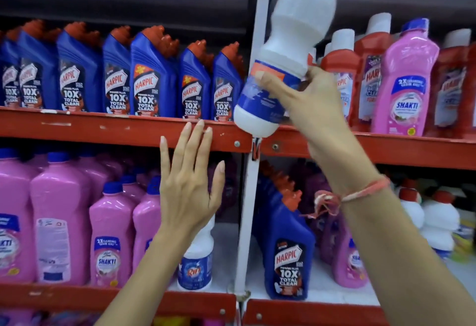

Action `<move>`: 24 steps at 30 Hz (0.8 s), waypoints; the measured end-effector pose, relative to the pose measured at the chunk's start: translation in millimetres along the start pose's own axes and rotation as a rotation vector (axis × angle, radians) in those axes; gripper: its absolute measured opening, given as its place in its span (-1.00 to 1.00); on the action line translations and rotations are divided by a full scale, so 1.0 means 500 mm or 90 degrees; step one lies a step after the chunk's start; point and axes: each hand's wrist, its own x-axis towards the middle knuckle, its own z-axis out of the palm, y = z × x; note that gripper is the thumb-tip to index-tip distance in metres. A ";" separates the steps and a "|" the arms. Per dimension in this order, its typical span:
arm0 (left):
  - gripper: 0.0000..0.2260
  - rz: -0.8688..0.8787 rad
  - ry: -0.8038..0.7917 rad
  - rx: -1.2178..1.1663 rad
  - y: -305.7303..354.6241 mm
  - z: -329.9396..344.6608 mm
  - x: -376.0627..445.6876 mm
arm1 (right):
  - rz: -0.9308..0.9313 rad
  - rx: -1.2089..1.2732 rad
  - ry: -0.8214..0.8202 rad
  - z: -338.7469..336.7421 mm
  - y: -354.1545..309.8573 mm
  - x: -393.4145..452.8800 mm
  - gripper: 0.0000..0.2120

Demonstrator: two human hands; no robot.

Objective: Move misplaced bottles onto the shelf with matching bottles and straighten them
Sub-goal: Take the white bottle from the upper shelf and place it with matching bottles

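My right hand [313, 99] grips a white bottle [296, 34] with a blue label and a red cap, tilted in the air in front of the white upright post. My left hand [189, 184] is open, fingers spread, its fingertips near the red edge of the upper shelf [116, 130]. Behind my left wrist a second white Rin bottle [197, 258] stands among pink Shakti bottles [60, 225] on the lower left shelf. More white bottles [438, 222] stand at the lower right. One pink Shakti bottle [405, 81] stands among red Harpic bottles [371, 73] on the upper right shelf.
Blue Harpic bottles [152, 75] line the upper left shelf. Another group of blue Harpic bottles [286, 243] stands on the lower right shelf beside purple and pink ones. A white upright post [247, 209] divides the shelving bays. A red string bracelet hangs from my right wrist.
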 end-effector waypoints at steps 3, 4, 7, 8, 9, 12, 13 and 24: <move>-0.53 0.016 -0.005 -0.016 0.052 -0.002 -0.036 | 0.048 0.059 -0.030 -0.082 0.009 -0.038 -0.76; -0.54 0.018 -0.007 -0.026 0.069 0.000 -0.050 | 0.061 0.067 -0.031 -0.110 0.013 -0.055 -0.73; -0.57 0.025 -0.017 -0.058 0.119 0.018 -0.094 | 0.087 0.061 -0.026 -0.182 0.043 -0.101 -0.73; -0.58 0.026 -0.023 -0.069 0.136 0.027 -0.109 | 0.098 0.048 -0.018 -0.203 0.057 -0.115 -0.75; -0.58 0.025 -0.030 -0.080 0.153 0.036 -0.124 | 0.104 0.033 -0.006 -0.222 0.072 -0.128 -0.74; -0.59 0.031 -0.058 -0.112 0.212 0.060 -0.164 | 0.106 -0.038 0.031 -0.272 0.123 -0.162 -0.64; -0.60 0.041 -0.068 -0.126 0.232 0.066 -0.177 | 0.113 -0.056 0.038 -0.285 0.141 -0.172 -0.62; -0.52 0.191 -0.302 -0.058 0.354 0.161 -0.352 | 0.202 -0.224 0.081 -0.377 0.297 -0.265 -0.40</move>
